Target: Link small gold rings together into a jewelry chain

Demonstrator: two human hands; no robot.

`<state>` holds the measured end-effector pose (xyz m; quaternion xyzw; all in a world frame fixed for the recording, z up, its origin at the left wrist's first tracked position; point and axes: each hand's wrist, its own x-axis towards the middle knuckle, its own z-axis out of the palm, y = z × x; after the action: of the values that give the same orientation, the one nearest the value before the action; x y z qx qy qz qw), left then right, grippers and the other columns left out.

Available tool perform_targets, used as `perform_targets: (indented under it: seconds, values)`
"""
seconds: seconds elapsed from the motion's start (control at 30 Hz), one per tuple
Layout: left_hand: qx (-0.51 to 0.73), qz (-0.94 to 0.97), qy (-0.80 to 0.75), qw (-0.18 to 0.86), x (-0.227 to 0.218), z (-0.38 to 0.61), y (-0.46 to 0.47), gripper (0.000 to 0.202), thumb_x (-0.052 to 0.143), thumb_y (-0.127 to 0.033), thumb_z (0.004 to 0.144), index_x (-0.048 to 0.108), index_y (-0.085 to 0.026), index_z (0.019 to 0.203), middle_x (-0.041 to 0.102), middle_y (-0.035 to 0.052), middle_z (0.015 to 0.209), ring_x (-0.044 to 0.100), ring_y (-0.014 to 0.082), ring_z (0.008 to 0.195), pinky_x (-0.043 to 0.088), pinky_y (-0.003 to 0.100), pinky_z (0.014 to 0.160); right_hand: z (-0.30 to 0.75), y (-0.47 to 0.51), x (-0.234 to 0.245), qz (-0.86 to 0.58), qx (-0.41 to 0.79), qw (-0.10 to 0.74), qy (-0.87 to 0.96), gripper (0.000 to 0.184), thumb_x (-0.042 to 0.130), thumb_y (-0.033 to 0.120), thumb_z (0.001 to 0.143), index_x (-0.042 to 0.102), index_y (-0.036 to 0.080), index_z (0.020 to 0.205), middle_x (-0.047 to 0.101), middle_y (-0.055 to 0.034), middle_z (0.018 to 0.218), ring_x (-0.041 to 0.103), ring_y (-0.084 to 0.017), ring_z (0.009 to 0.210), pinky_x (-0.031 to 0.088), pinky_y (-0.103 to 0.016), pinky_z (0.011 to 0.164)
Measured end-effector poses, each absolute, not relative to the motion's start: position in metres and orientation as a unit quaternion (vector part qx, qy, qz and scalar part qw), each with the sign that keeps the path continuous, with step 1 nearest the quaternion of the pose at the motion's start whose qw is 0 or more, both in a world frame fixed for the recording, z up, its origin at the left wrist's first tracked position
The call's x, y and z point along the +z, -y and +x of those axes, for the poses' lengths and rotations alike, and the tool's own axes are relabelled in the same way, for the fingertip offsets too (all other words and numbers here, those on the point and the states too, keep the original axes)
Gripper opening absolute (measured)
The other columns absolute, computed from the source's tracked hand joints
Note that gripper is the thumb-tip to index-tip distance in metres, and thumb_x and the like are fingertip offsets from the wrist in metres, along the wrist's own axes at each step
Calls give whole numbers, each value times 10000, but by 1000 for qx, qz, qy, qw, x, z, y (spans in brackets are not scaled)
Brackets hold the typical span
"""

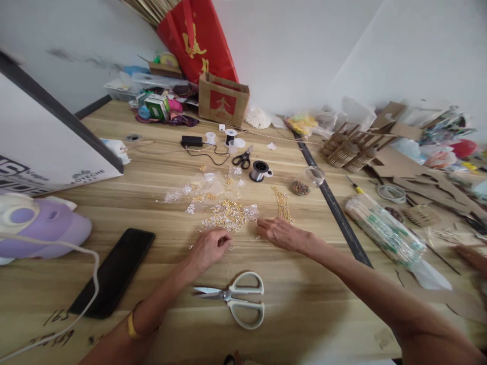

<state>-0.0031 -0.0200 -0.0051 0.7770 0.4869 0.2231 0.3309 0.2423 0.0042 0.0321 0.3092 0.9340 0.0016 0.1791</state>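
My left hand [211,245] is closed, thumb and fingers curled together, near the front of a pile of small gold and silver beads or findings [228,214]. A tiny shiny bit shows by its fingertips; what they hold is too small to name. At the pile's right edge, my right hand [280,233] rests low over the table, fingers bent together, with their grip hidden. Gold chain-like strands [282,202] lie just beyond it. White-handled scissors [243,299] lie slightly open in front of both hands.
Small plastic bags [205,187] lie behind the pile. Farther back are a wire spool [259,171], black scissors [242,158] and a bead cluster [300,188]. A phone [114,274] lies left; wrapped sticks [384,228] lie right. Another person's hand [472,257] shows at the right edge.
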Motion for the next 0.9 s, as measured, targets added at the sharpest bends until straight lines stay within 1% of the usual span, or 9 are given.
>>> perform_targets:
  seconds: [0.2,0.33,0.47,0.57,0.67,0.9]
  values:
    - [220,780,-484,331,-4,-4,20,133,543,-155,791,662,-157,730,675,28,726,575,137,650,407,239,641,242,2,37,321,-22,175,-931,152,411,89,932,554,120,971,573,-83,916,564,-137,723,331,-231,528]
    - [216,779,-482,338,-2,-3,20,131,549,-165,790,659,-161,721,676,23,717,577,135,643,406,235,634,243,1,43,335,-23,148,-930,175,390,70,935,555,127,938,564,-68,920,548,-118,691,330,-235,517]
    - [217,781,-483,333,-1,-3,20,131,552,-166,785,657,-161,707,669,20,702,569,133,635,402,232,625,244,-1,43,323,-22,136,-936,162,412,76,932,559,142,920,569,-56,913,557,-141,763,364,-237,549]
    - [218,779,-486,331,0,-3,20,131,551,-161,776,655,-161,696,663,16,688,556,130,619,396,233,610,242,-2,41,306,-23,143,-941,154,421,84,935,565,135,912,573,-63,900,560,-157,825,400,-243,601]
    - [221,773,-489,338,2,-2,20,131,550,-167,770,658,-165,696,658,9,672,548,123,601,396,228,594,239,-1,40,289,-18,160,-944,182,400,87,941,573,127,899,565,-76,892,558,-162,836,422,-256,628]
    - [222,762,-497,352,-1,-4,18,127,553,-170,770,664,-157,710,671,20,685,567,127,613,409,226,602,237,-1,38,265,25,195,-944,202,385,33,907,568,117,924,562,-100,917,564,-185,819,429,-273,588]
